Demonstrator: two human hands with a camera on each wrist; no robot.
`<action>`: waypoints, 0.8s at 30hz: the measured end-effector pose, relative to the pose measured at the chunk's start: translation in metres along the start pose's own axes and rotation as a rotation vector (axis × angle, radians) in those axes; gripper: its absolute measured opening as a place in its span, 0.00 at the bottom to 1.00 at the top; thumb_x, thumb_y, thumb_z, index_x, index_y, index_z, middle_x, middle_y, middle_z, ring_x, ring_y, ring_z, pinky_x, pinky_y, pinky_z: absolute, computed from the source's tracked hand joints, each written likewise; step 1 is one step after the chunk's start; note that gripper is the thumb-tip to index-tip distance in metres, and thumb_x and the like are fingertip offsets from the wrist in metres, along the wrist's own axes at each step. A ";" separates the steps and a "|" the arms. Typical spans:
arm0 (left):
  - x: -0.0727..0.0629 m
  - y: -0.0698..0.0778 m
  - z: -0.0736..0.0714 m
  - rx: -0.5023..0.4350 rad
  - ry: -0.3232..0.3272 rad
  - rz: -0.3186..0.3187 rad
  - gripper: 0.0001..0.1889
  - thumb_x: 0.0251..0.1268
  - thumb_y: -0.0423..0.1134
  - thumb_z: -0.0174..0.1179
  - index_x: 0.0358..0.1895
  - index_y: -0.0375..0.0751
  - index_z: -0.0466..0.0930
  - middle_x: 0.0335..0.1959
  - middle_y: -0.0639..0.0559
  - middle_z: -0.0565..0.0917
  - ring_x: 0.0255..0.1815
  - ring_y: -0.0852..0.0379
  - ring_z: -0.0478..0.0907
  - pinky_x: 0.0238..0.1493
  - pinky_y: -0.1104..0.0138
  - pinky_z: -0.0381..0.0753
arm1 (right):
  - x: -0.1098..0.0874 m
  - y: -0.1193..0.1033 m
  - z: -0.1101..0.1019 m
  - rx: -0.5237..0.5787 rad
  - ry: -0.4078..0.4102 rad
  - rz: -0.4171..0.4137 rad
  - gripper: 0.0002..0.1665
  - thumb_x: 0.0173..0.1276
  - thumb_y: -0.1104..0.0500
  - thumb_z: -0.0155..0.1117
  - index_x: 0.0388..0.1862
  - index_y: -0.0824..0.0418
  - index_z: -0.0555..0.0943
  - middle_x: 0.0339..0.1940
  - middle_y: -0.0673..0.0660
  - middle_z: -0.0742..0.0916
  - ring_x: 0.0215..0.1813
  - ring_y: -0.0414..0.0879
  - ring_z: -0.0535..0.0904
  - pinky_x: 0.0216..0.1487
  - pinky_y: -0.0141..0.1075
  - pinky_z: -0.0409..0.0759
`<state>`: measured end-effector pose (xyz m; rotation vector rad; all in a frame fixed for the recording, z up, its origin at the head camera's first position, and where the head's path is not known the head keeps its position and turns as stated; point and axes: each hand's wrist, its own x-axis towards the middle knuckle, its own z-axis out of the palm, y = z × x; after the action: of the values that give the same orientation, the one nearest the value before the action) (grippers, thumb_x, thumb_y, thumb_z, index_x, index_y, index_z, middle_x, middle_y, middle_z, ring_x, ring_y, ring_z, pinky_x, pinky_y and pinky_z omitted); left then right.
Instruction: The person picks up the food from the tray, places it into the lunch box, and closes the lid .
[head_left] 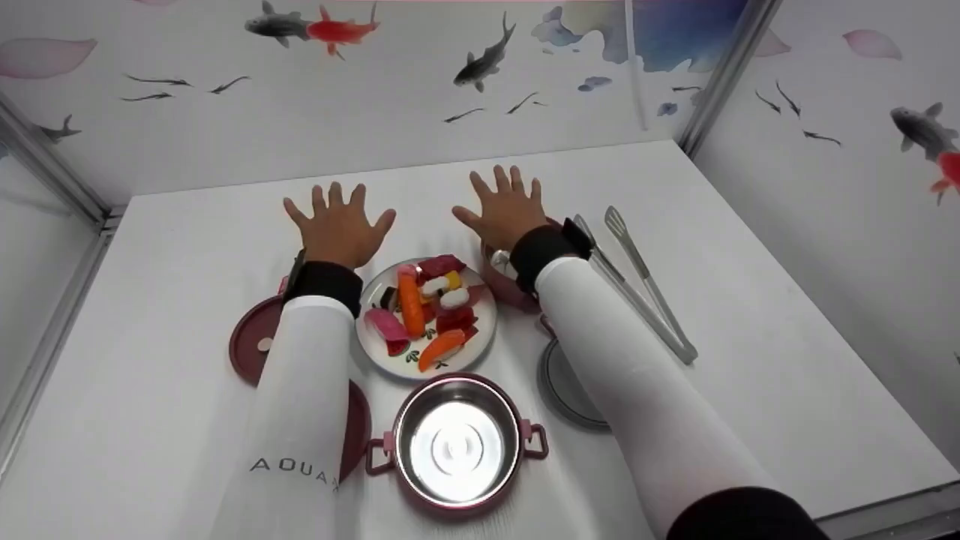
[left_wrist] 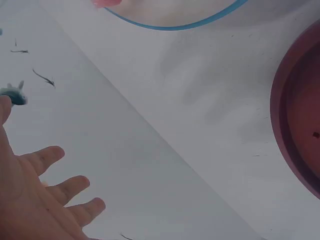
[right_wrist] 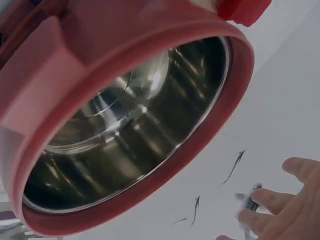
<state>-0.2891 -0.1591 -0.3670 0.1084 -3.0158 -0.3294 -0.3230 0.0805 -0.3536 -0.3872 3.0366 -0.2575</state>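
Both hands are held out over the far part of the white table, palms down with fingers spread. My left hand (head_left: 337, 229) holds nothing and is beyond a red lid (head_left: 251, 337) and the plate (head_left: 484, 330) of toy sushi. Nothing is in my right hand (head_left: 508, 214) either; its wrist overlaps a red pot (head_left: 517, 296), partly hidden under the arm. The right wrist view shows that pot's shiny steel inside (right_wrist: 165, 145) close by, with my right fingers (right_wrist: 275, 200) apart from it. Pink, red and orange pieces (head_left: 411, 304) crowd the plate.
A steel-lined red pot (head_left: 459, 377) with two handles stands in front of the plate. Another red lid (head_left: 358, 427) lies partly beneath the left sleeve. At the right are a dark round dish (head_left: 562, 382) and metal tongs (head_left: 645, 300). Printed walls (head_left: 405, 112) enclose the table.
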 end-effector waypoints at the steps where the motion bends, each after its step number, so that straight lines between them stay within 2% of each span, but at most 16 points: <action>1: 0.000 -0.001 0.000 -0.003 0.001 0.008 0.38 0.79 0.62 0.44 0.80 0.41 0.62 0.79 0.30 0.63 0.82 0.30 0.56 0.78 0.28 0.43 | 0.000 0.005 -0.001 0.008 0.016 -0.002 0.44 0.82 0.31 0.40 0.87 0.49 0.51 0.87 0.64 0.54 0.88 0.62 0.43 0.85 0.62 0.41; 3: -0.003 -0.005 0.000 -0.004 0.004 0.029 0.34 0.80 0.59 0.45 0.78 0.38 0.66 0.75 0.29 0.69 0.77 0.30 0.64 0.76 0.30 0.55 | -0.001 0.019 -0.005 0.015 0.056 0.003 0.43 0.82 0.33 0.42 0.87 0.51 0.53 0.86 0.66 0.58 0.87 0.64 0.48 0.84 0.63 0.48; 6: -0.010 -0.016 0.001 -0.017 0.005 0.061 0.29 0.81 0.53 0.47 0.72 0.35 0.72 0.67 0.29 0.77 0.68 0.30 0.74 0.69 0.34 0.70 | -0.003 0.053 -0.011 0.040 0.118 0.034 0.40 0.83 0.39 0.45 0.85 0.56 0.56 0.81 0.70 0.65 0.82 0.67 0.57 0.80 0.65 0.58; 9: -0.024 -0.032 0.002 -0.073 -0.020 0.072 0.25 0.81 0.49 0.47 0.67 0.35 0.77 0.62 0.30 0.81 0.61 0.31 0.79 0.61 0.38 0.78 | -0.011 0.096 -0.013 0.048 0.142 0.096 0.40 0.80 0.45 0.49 0.83 0.62 0.58 0.76 0.74 0.69 0.77 0.70 0.63 0.74 0.67 0.64; 12: -0.045 -0.048 0.007 -0.138 -0.071 0.047 0.23 0.81 0.47 0.47 0.63 0.36 0.79 0.58 0.31 0.84 0.55 0.32 0.82 0.53 0.39 0.81 | -0.028 0.137 -0.009 0.036 0.089 0.155 0.41 0.78 0.46 0.49 0.81 0.68 0.60 0.73 0.79 0.69 0.74 0.74 0.64 0.70 0.70 0.66; 15: -0.066 -0.059 0.014 -0.177 -0.157 0.004 0.23 0.80 0.48 0.47 0.64 0.37 0.79 0.58 0.31 0.84 0.53 0.34 0.83 0.52 0.41 0.81 | -0.048 0.168 0.001 0.019 -0.031 0.184 0.46 0.77 0.41 0.49 0.79 0.74 0.58 0.70 0.84 0.67 0.71 0.79 0.65 0.67 0.71 0.69; 20: -0.091 -0.063 0.024 -0.216 -0.346 -0.012 0.28 0.80 0.50 0.48 0.71 0.36 0.73 0.68 0.32 0.78 0.66 0.34 0.77 0.65 0.39 0.75 | -0.075 0.195 0.023 0.047 -0.200 0.155 0.56 0.76 0.32 0.53 0.77 0.79 0.56 0.65 0.86 0.69 0.64 0.80 0.71 0.64 0.68 0.73; 22: -0.095 -0.061 0.026 -0.227 -0.405 -0.002 0.30 0.79 0.50 0.49 0.74 0.33 0.69 0.70 0.31 0.76 0.69 0.33 0.75 0.69 0.39 0.73 | -0.083 0.200 0.029 0.066 -0.216 0.145 0.56 0.74 0.34 0.57 0.74 0.81 0.58 0.62 0.85 0.72 0.60 0.77 0.74 0.61 0.66 0.75; 24: -0.096 -0.057 0.027 -0.238 -0.428 0.029 0.31 0.77 0.47 0.52 0.74 0.30 0.67 0.69 0.29 0.76 0.67 0.34 0.75 0.70 0.40 0.72 | -0.090 0.205 0.033 0.084 -0.201 0.142 0.51 0.72 0.38 0.60 0.68 0.83 0.62 0.56 0.84 0.76 0.54 0.73 0.78 0.56 0.62 0.78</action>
<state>-0.1935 -0.2013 -0.4146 -0.0299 -3.3548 -0.7983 -0.2826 0.2939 -0.4176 -0.1788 2.8284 -0.3153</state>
